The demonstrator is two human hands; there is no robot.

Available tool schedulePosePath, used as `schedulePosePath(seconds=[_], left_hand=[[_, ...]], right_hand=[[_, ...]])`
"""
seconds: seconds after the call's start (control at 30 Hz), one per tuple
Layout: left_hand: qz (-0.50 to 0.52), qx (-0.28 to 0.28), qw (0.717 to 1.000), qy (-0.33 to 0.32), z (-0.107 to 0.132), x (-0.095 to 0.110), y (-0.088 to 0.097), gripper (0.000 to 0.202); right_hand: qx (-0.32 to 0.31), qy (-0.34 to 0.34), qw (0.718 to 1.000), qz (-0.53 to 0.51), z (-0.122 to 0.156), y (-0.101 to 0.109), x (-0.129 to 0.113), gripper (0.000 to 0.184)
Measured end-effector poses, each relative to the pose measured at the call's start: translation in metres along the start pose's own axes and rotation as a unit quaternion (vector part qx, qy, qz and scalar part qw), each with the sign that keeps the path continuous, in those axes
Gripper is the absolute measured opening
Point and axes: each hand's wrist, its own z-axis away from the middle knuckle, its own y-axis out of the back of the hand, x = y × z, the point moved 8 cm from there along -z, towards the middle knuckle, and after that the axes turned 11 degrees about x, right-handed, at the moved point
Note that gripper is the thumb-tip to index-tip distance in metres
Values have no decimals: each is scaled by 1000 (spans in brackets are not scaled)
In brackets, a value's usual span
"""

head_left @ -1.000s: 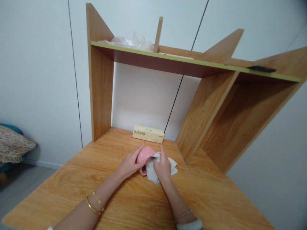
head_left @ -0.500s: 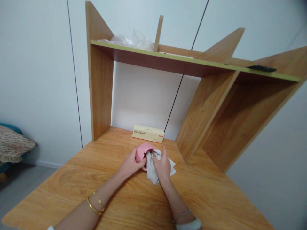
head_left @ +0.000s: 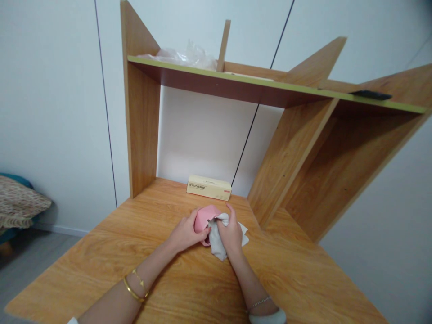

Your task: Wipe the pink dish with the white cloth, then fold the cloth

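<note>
A pink, hollow container (head_left: 205,218) is tilted on its side just above the wooden desk, its opening toward the right. My left hand (head_left: 189,230) wraps round its left side, thumb at the rim. In my right hand (head_left: 231,230) is a pale grey cloth (head_left: 218,245), pushed partly into the opening. Some fingertips of that hand are hidden by the cloth and the container. One end of the cloth hangs below, and another sticks out to the right of the hand.
Behind the hands, a long cream box (head_left: 209,188) lies on the desk (head_left: 141,252). A wooden shelf unit (head_left: 143,130) rises at the back, its upper board holding a clear plastic bag (head_left: 189,57) and a flat black item (head_left: 371,95). Patterned fabric (head_left: 20,200) is at far left.
Both hands have shifted slightly to the right with the pink container and the cloth. The container has turned a little, showing less of its inside.
</note>
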Motion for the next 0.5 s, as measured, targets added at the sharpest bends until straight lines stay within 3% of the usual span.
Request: schedulePosePath(seconds=[0.23,0.5], left_hand=[[-37,0,999,-14,-2,-3,4,59],[-31,-1,999,-13,-3,-4,3,60]], right_hand=[[-37,69,996,37,6,-5,-9,52],[-21,60,998,7,5,-4,-8,48]])
